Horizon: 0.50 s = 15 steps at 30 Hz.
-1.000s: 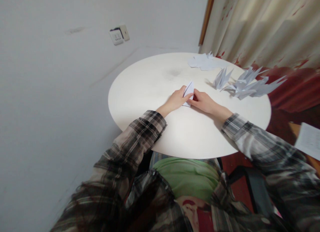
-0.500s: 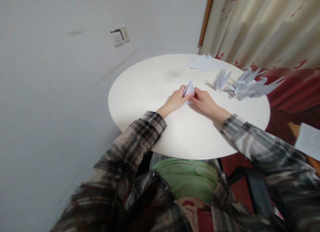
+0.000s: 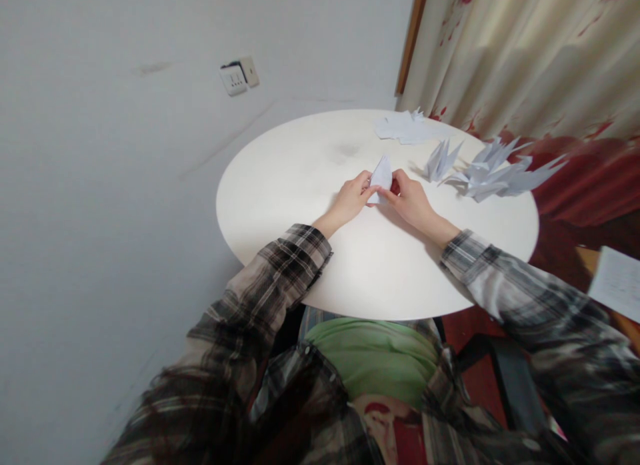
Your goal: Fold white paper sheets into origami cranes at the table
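A small folded piece of white paper (image 3: 383,175), with its pointed end up and away from me, is between my two hands over the middle of the table. My left hand (image 3: 354,197) grips its left lower edge, thumb on the front face. On the other side my right hand (image 3: 409,197) pinches the right edge, with its thumb also across the front. The fingers behind the paper are mostly hidden.
The round white table (image 3: 280,185) stands by a wall with a socket (image 3: 234,79). Several folded paper cranes (image 3: 493,175) stand at the right, one paper crane (image 3: 440,161) slightly apart. Flat paper sheets (image 3: 407,127) lie at the back. A chair armrest (image 3: 513,378) is lower right.
The folded paper has turned so a flatter, broader face shows, where an opening between its layers showed before. Both hands keep hold and have shifted only slightly.
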Motion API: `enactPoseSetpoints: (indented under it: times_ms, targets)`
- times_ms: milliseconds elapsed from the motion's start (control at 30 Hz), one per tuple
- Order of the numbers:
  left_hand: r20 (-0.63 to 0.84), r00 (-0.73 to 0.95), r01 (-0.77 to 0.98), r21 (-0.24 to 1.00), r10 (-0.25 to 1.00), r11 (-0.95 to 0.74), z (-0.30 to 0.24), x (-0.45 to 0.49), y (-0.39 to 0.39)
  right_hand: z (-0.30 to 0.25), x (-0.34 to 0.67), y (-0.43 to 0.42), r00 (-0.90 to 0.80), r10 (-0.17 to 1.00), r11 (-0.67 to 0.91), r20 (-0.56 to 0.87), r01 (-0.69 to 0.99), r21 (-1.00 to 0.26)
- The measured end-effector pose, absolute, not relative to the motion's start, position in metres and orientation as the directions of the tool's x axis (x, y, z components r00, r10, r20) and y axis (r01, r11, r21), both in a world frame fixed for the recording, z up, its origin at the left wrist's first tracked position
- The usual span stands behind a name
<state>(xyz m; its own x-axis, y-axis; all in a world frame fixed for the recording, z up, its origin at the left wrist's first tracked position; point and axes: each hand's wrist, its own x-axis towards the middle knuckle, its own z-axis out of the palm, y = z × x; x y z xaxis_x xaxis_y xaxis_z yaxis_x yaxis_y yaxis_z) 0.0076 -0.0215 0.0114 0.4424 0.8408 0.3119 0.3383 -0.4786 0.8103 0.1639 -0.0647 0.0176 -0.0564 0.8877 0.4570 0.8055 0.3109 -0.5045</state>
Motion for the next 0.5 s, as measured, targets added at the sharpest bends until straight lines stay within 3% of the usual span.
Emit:
enactPoseSetpoints:
  times_ms: [200,500]
  targets:
    - [0.312,0.342,0.327,0.845,0.886,-0.424,0.0118,0.0056,-0.0186,0.0195,0.1627,-0.0676,-0.038,0.902,0.282,0.429,0.804,-0.523]
    - [0.332,0.364,0.309,0.838,0.87,-0.449,0.0092,0.0069,-0.019,0.0207,0.1625,-0.067,-0.033,0.913,0.249,0.407,0.835,-0.491]
